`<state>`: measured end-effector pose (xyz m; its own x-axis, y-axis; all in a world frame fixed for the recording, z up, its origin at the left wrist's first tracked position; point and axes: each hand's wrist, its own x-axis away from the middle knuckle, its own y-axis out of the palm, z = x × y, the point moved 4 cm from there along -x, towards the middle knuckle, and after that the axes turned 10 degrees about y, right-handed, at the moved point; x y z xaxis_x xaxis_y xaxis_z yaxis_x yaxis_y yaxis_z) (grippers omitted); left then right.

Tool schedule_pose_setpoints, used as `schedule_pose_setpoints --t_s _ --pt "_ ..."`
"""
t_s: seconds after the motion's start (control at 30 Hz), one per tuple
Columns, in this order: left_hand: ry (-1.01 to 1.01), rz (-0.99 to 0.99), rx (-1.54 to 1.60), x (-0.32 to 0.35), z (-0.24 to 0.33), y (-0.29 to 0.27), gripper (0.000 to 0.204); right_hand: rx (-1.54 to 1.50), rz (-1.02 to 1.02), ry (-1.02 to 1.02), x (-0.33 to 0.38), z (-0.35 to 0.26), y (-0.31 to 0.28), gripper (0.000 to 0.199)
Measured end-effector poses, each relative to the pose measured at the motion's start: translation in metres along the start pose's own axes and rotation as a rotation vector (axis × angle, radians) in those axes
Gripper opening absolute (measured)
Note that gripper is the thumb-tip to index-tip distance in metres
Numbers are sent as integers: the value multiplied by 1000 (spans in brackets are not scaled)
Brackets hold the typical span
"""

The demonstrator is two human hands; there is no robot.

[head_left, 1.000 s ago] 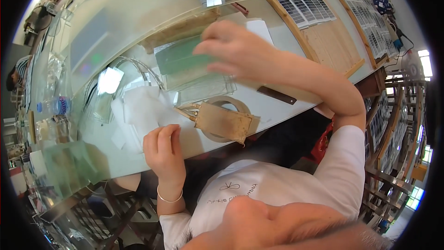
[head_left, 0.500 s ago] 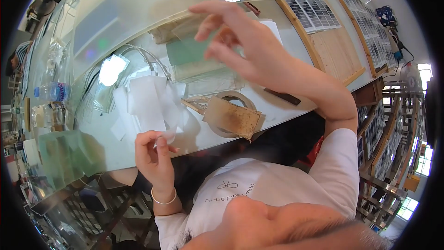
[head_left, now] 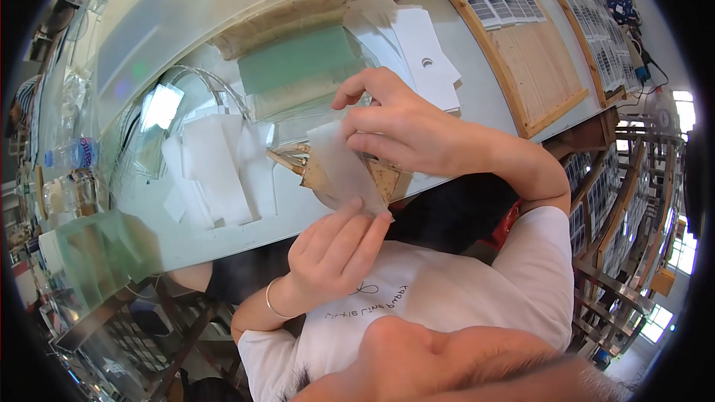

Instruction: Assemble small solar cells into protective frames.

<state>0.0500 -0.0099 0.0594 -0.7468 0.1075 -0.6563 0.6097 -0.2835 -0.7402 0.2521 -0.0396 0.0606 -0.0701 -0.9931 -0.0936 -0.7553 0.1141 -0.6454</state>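
A frosted, translucent sheet [head_left: 344, 167] is stretched between my two hands, over a brown stained board [head_left: 319, 167]. My left hand [head_left: 335, 249] pinches the sheet's near end, close to the table's front edge. At its far end, the curled fingers of my right hand [head_left: 402, 123] grip the sheet's edge. The board's corner and thin tan strips [head_left: 287, 160] show around the sheet; what lies under the board is mostly covered. Just left of it is a loose stack of white translucent sheets [head_left: 212, 167].
Greenish glass-like sheets [head_left: 298, 59] lie beyond my hands, with white cards [head_left: 424, 52] to their right. A wooden-edged tray [head_left: 532, 59] holds dark gridded panels. At the left are a plastic bottle [head_left: 73, 153] and a green translucent sheet [head_left: 104, 253] by the table edge.
My left hand has moved right from beside the white stack, carrying a sheet over the brown board. My right hand has come down and nearer, onto the sheet's far end.
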Motion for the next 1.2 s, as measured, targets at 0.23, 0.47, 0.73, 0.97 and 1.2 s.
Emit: schedule_pose_setpoints --t_s 0.23,0.47,0.73,0.97,1.2 --pt "3 79 69 13 -2 -2 24 41 185 55 -9 3 -1 11" --pt "7 134 62 22 -6 -6 26 -91 172 214 -11 6 0 6" --pt "38 158 69 26 -5 -2 25 -118 149 222 -17 8 6 7" --pt "11 169 106 32 -6 4 25 -484 74 348 -13 13 4 9" --pt "51 191 77 34 -2 1 26 -687 35 288 -7 2 -3 10"
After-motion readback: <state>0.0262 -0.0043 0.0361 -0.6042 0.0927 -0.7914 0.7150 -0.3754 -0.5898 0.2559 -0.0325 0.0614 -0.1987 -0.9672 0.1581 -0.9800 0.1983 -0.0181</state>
